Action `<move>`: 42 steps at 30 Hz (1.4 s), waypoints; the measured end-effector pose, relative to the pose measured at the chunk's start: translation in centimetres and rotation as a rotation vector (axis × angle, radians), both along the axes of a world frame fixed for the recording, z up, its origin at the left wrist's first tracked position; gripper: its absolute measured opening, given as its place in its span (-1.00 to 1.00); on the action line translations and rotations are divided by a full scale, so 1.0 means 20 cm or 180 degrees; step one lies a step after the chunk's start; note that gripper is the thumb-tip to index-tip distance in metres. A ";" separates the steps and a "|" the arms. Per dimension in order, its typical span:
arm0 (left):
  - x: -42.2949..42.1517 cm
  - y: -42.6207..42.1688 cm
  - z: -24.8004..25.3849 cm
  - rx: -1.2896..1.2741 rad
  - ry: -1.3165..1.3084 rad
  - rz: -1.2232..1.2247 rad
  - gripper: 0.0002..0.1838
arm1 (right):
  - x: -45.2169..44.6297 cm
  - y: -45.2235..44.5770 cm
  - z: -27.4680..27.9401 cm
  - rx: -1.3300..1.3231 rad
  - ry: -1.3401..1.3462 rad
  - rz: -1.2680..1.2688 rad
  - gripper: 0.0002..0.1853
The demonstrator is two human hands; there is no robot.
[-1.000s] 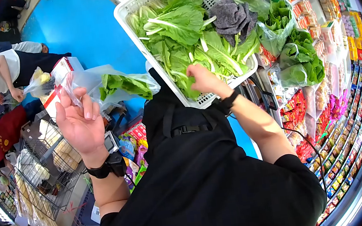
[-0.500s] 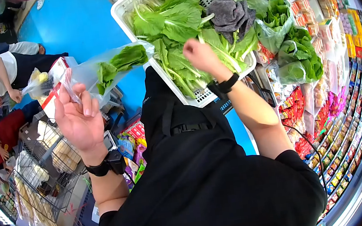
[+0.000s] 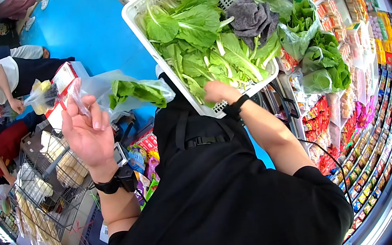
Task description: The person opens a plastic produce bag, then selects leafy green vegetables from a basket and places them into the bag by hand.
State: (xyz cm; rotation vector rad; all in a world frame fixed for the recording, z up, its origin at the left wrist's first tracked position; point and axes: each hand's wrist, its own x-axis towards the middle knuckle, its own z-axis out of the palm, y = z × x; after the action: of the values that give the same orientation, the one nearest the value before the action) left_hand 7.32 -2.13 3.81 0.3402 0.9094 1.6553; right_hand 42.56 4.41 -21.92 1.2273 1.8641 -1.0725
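My left hand (image 3: 86, 136) is raised palm up at the left, its fingers curled on the bunched end of a clear plastic bag (image 3: 98, 83). Some leafy greens (image 3: 136, 93) lie inside that bag, which stretches out toward the crate. A white plastic crate (image 3: 147, 40) full of loose leafy greens (image 3: 198, 19) stands in front of me. At its near edge, my right hand (image 3: 221, 92) reaches down with bent fingers onto the leaves; the fingertips are hidden, so what they hold cannot be made out. A dark grey cloth (image 3: 252, 20) rests on the greens at the right.
Bagged greens (image 3: 323, 65) stand right of the crate, beside shelves of packaged goods (image 3: 377, 164). A wire basket (image 3: 49, 179) with pale food is at the left. Near it, another person's hand (image 3: 17, 105) holds a bag. Snack packets (image 3: 144, 158) lie below my left hand.
My right hand has moved down from over the middle of the crate to its near edge. The bag's greens have sunk slightly, while my left hand has barely moved.
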 end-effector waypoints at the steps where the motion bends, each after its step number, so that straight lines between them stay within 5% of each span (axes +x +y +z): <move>1: -0.01 0.00 0.00 0.0022 0.0002 -0.0013 -0.43 | 0.01 0.09 0.14 0.0002 0.0192 0.0221 -0.68; 5: 0.01 0.03 0.02 -0.0047 0.0263 -0.0045 -0.30 | 0.05 0.39 0.68 0.0163 0.0700 0.0045 -0.69; 9: 0.03 0.05 0.02 0.0029 0.0227 -0.0143 -0.31 | 0.01 0.50 0.79 0.0530 0.1037 -0.0390 -0.69; 12: 0.03 0.06 0.02 0.0048 0.0198 -0.0190 -0.31 | -0.06 0.43 0.66 0.2627 0.1733 -0.1171 -0.61; 15: 0.02 0.04 0.02 0.0084 0.0171 -0.0204 -0.31 | -0.03 0.33 0.53 0.1638 0.1369 -0.1376 -0.58; 18: 0.01 0.03 0.01 0.0039 0.0162 -0.0178 -0.31 | 0.03 0.11 0.14 0.0967 0.0261 -0.0340 -0.66; 20: 0.01 0.03 0.02 0.0045 0.0148 -0.0232 -0.31 | 0.11 -0.09 -0.06 0.0798 -0.0107 -0.0380 -0.72; 26: 0.02 0.03 0.02 -0.0002 0.0142 -0.0206 -0.29 | 0.20 -0.28 -0.27 0.1545 -0.0556 0.0301 -0.81; 35: 0.04 0.00 0.04 -0.0025 0.0235 -0.0146 -0.26 | 0.24 -0.32 -0.46 0.1581 -0.0333 -0.0119 -0.81; 42: 0.05 -0.02 0.06 0.0036 0.0251 -0.0145 -0.32 | 0.22 -0.21 -0.02 0.1175 -0.0048 -0.0500 -0.67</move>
State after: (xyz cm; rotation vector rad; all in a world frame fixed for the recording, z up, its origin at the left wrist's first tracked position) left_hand 8.34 -2.47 5.06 0.4335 0.9447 1.6150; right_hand 47.04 0.23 -22.33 1.6079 2.0415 -0.8147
